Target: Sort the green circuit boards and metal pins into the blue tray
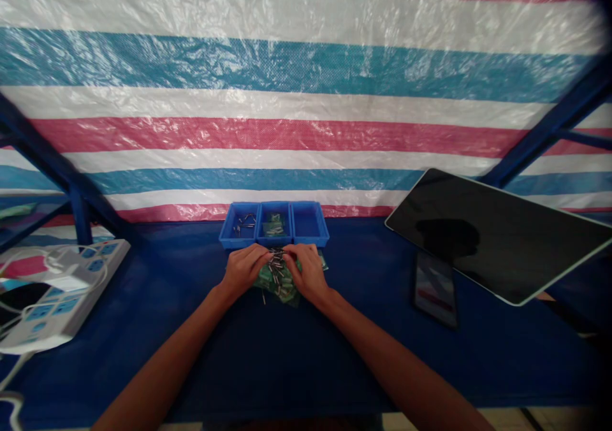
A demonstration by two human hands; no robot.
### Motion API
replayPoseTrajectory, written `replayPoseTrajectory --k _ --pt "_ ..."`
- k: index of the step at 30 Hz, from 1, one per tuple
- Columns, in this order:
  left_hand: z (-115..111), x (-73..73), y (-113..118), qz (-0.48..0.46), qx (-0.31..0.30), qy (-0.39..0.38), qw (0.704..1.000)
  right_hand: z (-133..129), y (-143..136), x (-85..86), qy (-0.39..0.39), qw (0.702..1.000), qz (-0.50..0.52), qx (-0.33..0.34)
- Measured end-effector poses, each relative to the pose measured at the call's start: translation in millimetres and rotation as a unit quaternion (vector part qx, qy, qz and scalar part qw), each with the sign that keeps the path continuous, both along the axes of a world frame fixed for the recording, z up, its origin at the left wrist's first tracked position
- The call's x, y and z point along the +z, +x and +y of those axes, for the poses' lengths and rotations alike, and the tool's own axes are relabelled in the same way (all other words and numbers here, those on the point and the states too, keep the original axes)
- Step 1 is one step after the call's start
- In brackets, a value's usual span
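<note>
A pile of small metal pins [276, 266] and green packets [285, 289] lies on the blue table between my hands. My left hand [247, 268] is closed at the pile's left side, its fingertips pressed together by the pins. On the right side, my right hand [308, 270] has its fingers bent over the pins and packets; what its fingertips hold is too small to tell. Just behind the hands stand three joined blue trays. Metal pieces lie in the left tray [229, 226], green packets in the middle tray [275, 239], and the right tray [310, 233] holds nothing visible.
A dark flat screen [507, 240] leans at the right, with a phone [435, 289] in front of it. White power strips [71, 310] with cables lie at the left. Behind the blue table [268, 367] hangs a striped plastic sheet, with blue metal posts at both sides.
</note>
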State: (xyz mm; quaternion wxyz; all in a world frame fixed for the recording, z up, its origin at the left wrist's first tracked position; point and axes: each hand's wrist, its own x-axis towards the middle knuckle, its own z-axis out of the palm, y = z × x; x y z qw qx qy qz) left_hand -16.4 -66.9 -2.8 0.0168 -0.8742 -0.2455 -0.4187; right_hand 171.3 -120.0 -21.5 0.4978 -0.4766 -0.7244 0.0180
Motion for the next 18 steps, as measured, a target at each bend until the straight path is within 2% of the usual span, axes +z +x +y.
replayPoseTrajectory --k 10,18 --pt "-2.5 3.4 1.0 -0.011 -0.005 -0.014 1.0 -0.7 -0.6 -0.5 0.023 1.0 0.0 0.004" --pt "0.1 -2.6 2.5 -0.053 -0.007 -0.004 0.999 -0.7 -0.7 -1.1 0.01 1.0 0.005 -0.002"
